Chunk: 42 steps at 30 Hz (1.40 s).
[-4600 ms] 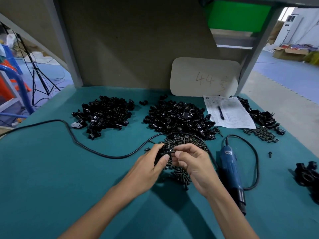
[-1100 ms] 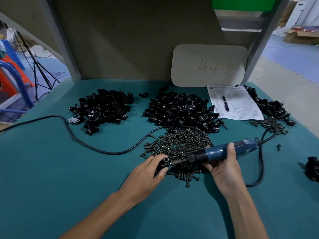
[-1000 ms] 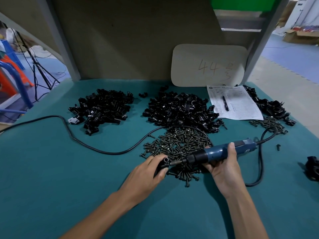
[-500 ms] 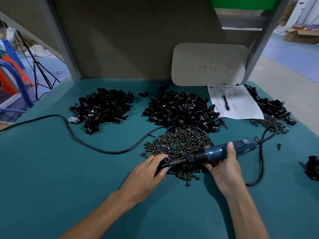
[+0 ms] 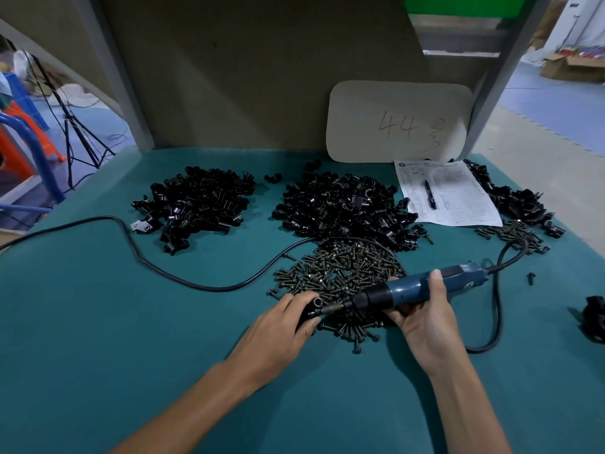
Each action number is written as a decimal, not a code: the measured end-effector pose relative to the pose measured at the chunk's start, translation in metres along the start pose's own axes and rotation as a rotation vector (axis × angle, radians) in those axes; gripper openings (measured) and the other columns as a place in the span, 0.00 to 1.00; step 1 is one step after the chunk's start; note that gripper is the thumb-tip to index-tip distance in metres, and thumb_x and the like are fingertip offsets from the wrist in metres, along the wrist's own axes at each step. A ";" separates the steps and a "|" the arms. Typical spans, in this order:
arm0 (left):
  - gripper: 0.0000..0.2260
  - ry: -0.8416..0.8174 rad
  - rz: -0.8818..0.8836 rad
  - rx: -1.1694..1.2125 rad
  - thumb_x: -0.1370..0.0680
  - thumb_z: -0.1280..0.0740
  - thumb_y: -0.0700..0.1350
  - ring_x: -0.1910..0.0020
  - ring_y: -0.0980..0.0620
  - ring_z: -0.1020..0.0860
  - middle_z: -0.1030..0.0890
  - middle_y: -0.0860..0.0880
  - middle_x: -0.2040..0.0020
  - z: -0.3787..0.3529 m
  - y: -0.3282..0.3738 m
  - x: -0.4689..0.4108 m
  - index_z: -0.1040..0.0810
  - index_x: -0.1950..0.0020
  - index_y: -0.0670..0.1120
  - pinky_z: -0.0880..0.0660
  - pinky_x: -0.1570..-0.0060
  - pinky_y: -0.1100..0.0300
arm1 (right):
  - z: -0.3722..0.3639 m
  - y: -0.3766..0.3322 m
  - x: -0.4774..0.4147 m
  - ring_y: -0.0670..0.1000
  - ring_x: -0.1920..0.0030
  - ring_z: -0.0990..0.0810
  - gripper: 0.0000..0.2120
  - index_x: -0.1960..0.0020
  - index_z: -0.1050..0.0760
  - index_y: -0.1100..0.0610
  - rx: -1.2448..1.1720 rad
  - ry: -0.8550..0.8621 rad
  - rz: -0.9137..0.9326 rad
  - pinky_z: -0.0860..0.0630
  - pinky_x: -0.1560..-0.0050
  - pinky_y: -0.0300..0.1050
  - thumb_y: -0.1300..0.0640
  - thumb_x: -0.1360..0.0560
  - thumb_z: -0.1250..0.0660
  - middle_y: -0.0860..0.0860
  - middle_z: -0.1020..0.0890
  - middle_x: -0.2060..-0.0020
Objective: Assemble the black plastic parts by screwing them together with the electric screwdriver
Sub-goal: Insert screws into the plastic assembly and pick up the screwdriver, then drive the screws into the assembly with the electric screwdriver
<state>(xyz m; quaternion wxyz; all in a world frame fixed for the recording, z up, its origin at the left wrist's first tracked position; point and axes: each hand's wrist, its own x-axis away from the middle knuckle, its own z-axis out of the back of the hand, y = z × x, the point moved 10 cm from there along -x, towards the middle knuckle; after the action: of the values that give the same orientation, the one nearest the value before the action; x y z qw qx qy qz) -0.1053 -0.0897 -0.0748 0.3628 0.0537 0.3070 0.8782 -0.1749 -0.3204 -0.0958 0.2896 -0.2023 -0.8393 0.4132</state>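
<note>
My left hand [image 5: 281, 326] grips a small black plastic part [image 5: 315, 308] on the green table, at the near edge of a heap of dark screws [image 5: 340, 276]. My right hand [image 5: 422, 319] holds the blue electric screwdriver [image 5: 422, 288] lying almost level, pointing left. Its bit touches the right side of the part. Most of the part is hidden under my fingers.
Two heaps of black plastic parts lie farther back, one at the left [image 5: 196, 204] and one in the middle [image 5: 343, 208]. The screwdriver's black cable [image 5: 183, 280] snakes across the table. A paper sheet with a pen [image 5: 445, 194], more parts [image 5: 510, 198] and a lone black piece [image 5: 594, 317] sit right.
Earlier both hands fiddled with the part while the screwdriver lay on the table; my right hand has since taken it up. Over the last second nothing has visibly moved.
</note>
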 end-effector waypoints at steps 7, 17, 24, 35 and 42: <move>0.16 0.003 0.023 0.033 0.18 0.50 0.64 0.54 0.63 0.27 0.31 0.67 0.50 -0.002 -0.006 -0.001 0.41 0.31 0.64 0.30 0.58 0.64 | -0.001 0.000 0.000 0.54 0.45 0.17 0.34 0.25 0.34 0.60 -0.014 -0.027 0.008 0.18 0.49 0.50 0.36 0.21 0.41 0.59 0.19 0.43; 0.28 0.003 0.063 0.106 0.21 0.53 0.73 0.42 0.62 0.26 0.26 0.62 0.36 0.001 -0.010 0.004 0.38 0.27 0.60 0.27 0.46 0.61 | 0.020 -0.021 0.000 0.53 0.42 0.15 0.24 0.34 0.31 0.55 -0.119 0.042 0.049 0.17 0.49 0.50 0.38 0.19 0.41 0.57 0.15 0.45; 0.23 0.170 0.164 0.313 0.18 0.48 0.67 0.45 0.61 0.23 0.22 0.62 0.44 0.016 -0.029 0.000 0.31 0.28 0.61 0.27 0.46 0.63 | 0.065 -0.067 0.016 0.51 0.52 0.17 0.12 0.47 0.22 0.49 0.651 0.177 0.173 0.25 0.55 0.49 0.45 0.24 0.26 0.51 0.15 0.52; 0.27 0.288 0.370 0.655 0.32 0.27 0.70 0.54 0.60 0.18 0.17 0.61 0.51 0.027 -0.062 0.000 0.30 0.36 0.67 0.23 0.54 0.57 | 0.034 -0.091 0.039 0.65 0.37 0.31 0.32 0.27 0.31 0.58 1.588 0.399 0.406 0.29 0.39 0.62 0.45 0.24 0.27 0.63 0.29 0.35; 0.20 0.222 0.277 0.459 0.25 0.42 0.70 0.62 0.62 0.22 0.20 0.63 0.59 0.025 -0.042 -0.001 0.28 0.36 0.67 0.26 0.62 0.64 | -0.048 -0.017 0.045 0.46 0.52 0.20 0.06 0.41 0.25 0.46 1.701 -0.188 0.476 0.24 0.51 0.47 0.49 0.17 0.36 0.44 0.24 0.51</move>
<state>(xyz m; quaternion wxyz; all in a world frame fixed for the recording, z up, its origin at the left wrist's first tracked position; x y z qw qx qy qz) -0.0710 -0.0544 -0.0788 0.1822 0.0793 0.5252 0.8275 -0.1795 -0.2767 -0.0441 0.1779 -0.0530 -0.2041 0.9612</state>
